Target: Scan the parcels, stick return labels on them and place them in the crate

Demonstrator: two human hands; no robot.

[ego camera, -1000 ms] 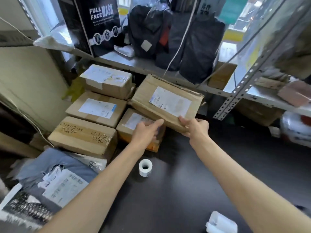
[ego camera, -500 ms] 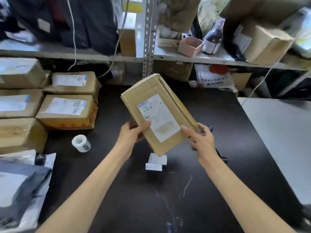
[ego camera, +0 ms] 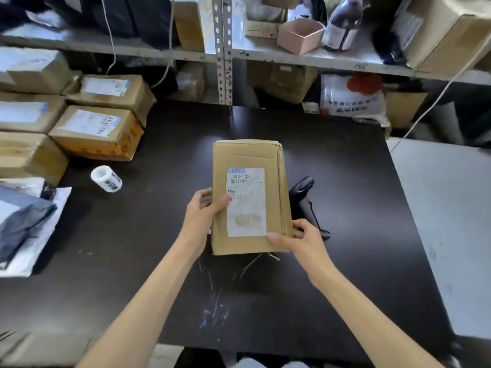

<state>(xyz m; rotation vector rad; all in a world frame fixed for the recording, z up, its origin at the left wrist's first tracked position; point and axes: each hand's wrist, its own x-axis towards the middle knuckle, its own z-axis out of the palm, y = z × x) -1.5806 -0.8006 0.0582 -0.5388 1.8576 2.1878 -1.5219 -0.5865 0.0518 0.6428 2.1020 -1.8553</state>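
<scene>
A flat cardboard parcel (ego camera: 248, 158) with a white shipping label lies lengthwise over the middle of the black table (ego camera: 345, 181). My left hand (ego camera: 203, 216) grips its left edge, thumb on the label. My right hand (ego camera: 300, 241) holds its near right corner, thumb on top. A black handheld scanner (ego camera: 305, 200) lies on the table just right of the parcel, partly hidden by it. A white roll of labels (ego camera: 106, 178) stands on the table to the left. No crate is in view.
Several labelled cardboard parcels (ego camera: 98, 131) are stacked at the table's left. Grey and white mailer bags (ego camera: 24, 224) lie at the near left. A metal shelf (ego camera: 292, 59) with boxes, a bottle and bags runs along the back. A pale surface (ego camera: 451, 221) adjoins on the right.
Both hands lifted the parcel off the stack at the left, carried it to the table's middle and turned it from tilted to straight, lower over the table. The view swung right.
</scene>
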